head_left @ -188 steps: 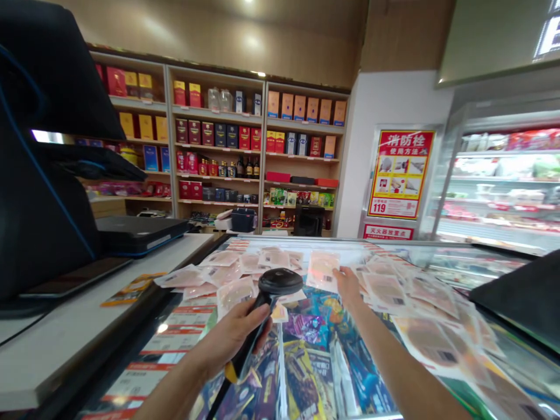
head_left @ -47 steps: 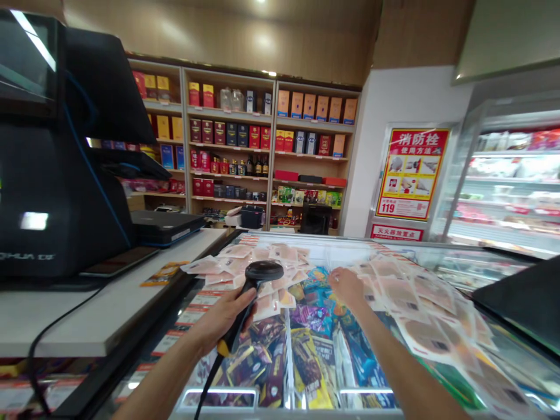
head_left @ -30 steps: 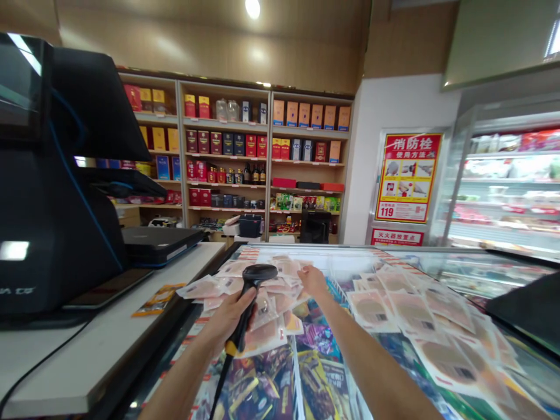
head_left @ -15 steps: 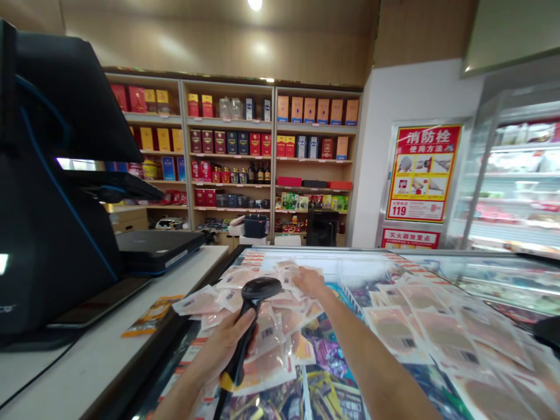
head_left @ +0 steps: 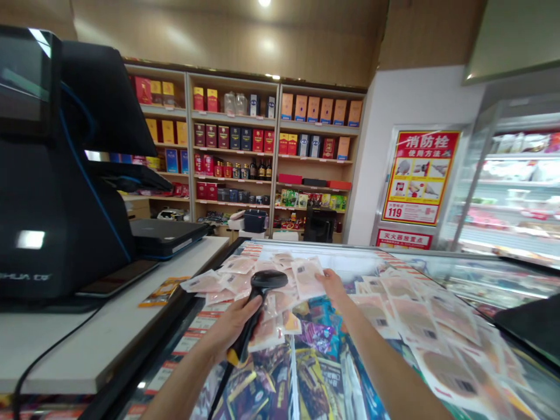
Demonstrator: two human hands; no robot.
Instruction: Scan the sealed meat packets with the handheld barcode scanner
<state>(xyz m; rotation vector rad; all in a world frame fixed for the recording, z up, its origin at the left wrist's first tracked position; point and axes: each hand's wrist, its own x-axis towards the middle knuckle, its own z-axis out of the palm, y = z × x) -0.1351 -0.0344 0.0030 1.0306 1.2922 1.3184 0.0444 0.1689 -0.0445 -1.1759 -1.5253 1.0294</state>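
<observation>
My left hand (head_left: 236,324) is wrapped round a black barcode scanner (head_left: 268,280), whose head points forward over the packets. A flat clear packet with a barcode label (head_left: 307,276) is pinched at its right edge by my right hand (head_left: 331,286). Beneath and to the left of it, a loose pile of similar clear packets (head_left: 238,265) covers part of the glass freezer top. Another spread of the same flat packets (head_left: 411,312) lies to the right of my right forearm. The scanner's cable runs down toward the bottom edge.
On the left, a black checkout terminal (head_left: 56,204) stands on a white counter (head_left: 131,326) beside an orange snack packet (head_left: 164,291). Colourful bags (head_left: 324,373) show through the freezer glass. Shelves of boxes (head_left: 234,137) line the back wall; a lit display cooler (head_left: 516,192) is at right.
My right hand has lifted a packet from the pile and moved it slightly right, so its label shows. The scanner has shifted a little right and up. The view has tilted slightly.
</observation>
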